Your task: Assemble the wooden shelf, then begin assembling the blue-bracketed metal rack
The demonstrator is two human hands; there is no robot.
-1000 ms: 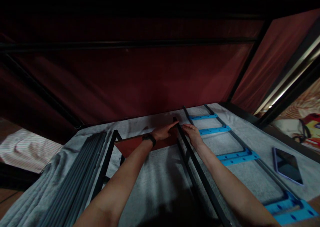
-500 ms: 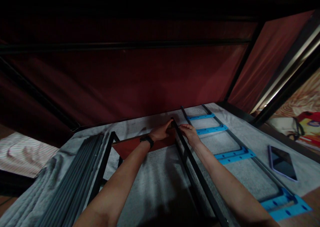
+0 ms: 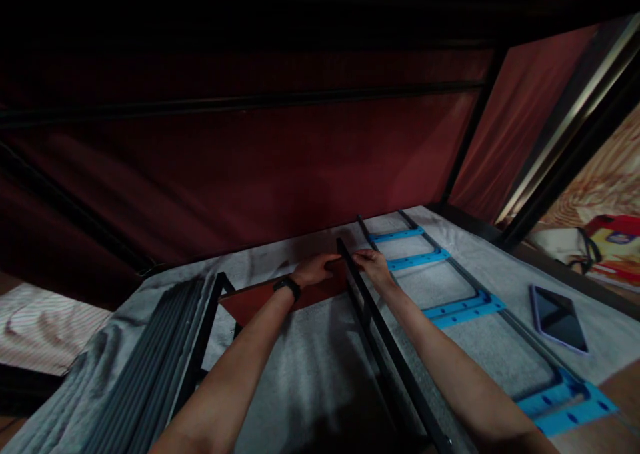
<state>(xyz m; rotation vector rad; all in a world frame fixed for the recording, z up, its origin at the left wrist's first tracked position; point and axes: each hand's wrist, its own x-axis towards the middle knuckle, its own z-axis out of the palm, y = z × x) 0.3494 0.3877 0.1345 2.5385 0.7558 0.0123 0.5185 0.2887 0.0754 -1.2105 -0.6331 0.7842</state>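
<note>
Black metal frame [image 3: 386, 334] rests on grey cloth [image 3: 290, 374] and could rock or slide, since the cloth looks soft. The reddish board [image 3: 317, 293] across the frame's far end might skew if pressed unevenly. The frame's right rail tip [image 3: 343, 247] lies between the fingers of the left hand [image 3: 313, 269] and those of the right hand [image 3: 374, 265], which look bunched together; whether either set clamps anything cannot be told.

Dim overall, near-black along the top, soft shadows across the grey cloth [image 3: 300, 364], wide-angle stretch toward the edges.
</note>
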